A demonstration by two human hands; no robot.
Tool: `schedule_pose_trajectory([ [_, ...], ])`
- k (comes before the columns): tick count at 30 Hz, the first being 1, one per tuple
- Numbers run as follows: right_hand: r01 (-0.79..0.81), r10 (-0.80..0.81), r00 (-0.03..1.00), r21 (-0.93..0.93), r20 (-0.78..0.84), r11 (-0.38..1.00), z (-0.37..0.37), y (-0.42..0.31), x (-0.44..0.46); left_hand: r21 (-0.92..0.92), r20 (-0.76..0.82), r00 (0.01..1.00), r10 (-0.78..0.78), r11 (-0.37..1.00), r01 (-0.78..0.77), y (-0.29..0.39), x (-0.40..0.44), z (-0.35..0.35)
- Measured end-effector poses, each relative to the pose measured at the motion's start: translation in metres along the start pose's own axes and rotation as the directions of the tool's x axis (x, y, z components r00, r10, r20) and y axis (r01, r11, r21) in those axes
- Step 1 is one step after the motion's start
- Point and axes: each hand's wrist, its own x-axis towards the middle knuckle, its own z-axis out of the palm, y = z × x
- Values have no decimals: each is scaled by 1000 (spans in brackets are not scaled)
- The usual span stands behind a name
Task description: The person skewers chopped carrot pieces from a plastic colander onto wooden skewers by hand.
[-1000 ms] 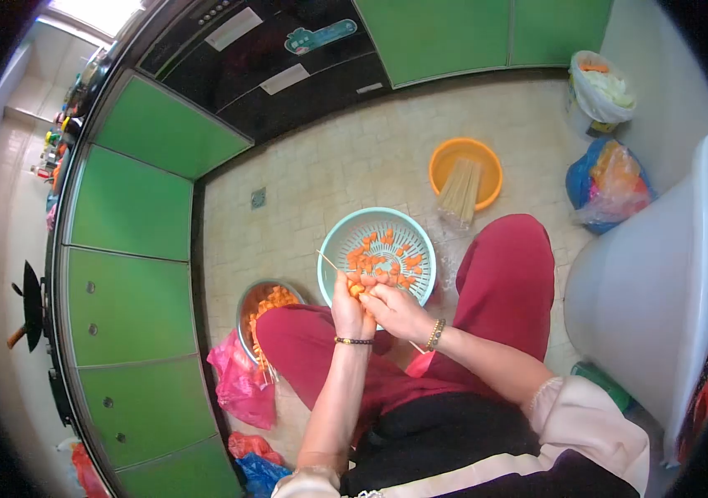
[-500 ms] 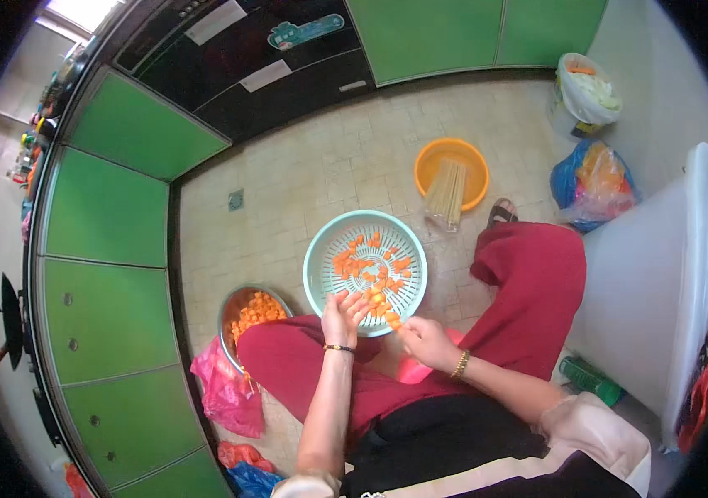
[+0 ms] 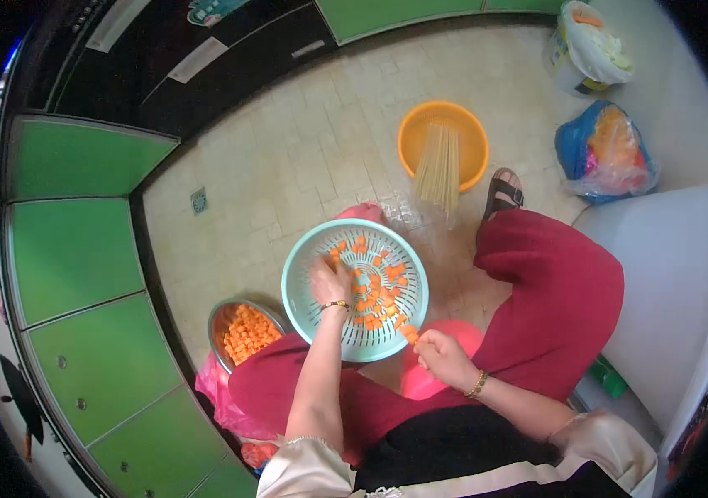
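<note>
A pale turquoise colander point(image 3: 294, 311) holds scattered orange carrot pieces point(image 3: 373, 282). My left hand point(image 3: 329, 280) reaches into its left side, back of the hand up, fingers bent down and apart at a few pieces; the fingertips are partly hidden. In front of the colander's near right rim, my right hand point(image 3: 444, 357) is closed on a carrot skewer point(image 3: 409, 334). Orange pieces stick out past its fingertips; most of the stick is hidden. Beside my left knee, a metal bowl point(image 3: 214, 332) is full of carrot cubes point(image 3: 248, 334).
Bamboo skewers point(image 3: 438, 170) in clear wrapping lean out of an orange basin point(image 3: 478, 133). A pink-red item point(image 3: 454, 336) shows under my right hand. A lined bin point(image 3: 590, 54) and stuffed bags point(image 3: 607, 153) stand at the right wall. Green cabinets point(image 3: 72, 257) line the left.
My left hand has turned over from palm up and moved up and left into the colander. My right hand still grips the carrot skewer. The view has shifted.
</note>
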Motion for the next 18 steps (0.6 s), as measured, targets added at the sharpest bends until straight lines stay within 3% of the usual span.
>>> schedule_pose_trajectory([
  [5,-15,10,997,66,77,998,9,-2,3,108,-139,986,95,991,-81,-27,-16,6],
  [11,-11,4,997,87,78,996,11,5,2,50,-88,996,7,999,-2,-26,-29,4],
  [14,-5,0,998,89,56,996,11,7,3,33,-150,985,85,996,-81,-19,-25,2],
  [18,41,-41,999,25,35,999,12,14,5,30,-93,990,109,994,-107,-15,-20,-4],
])
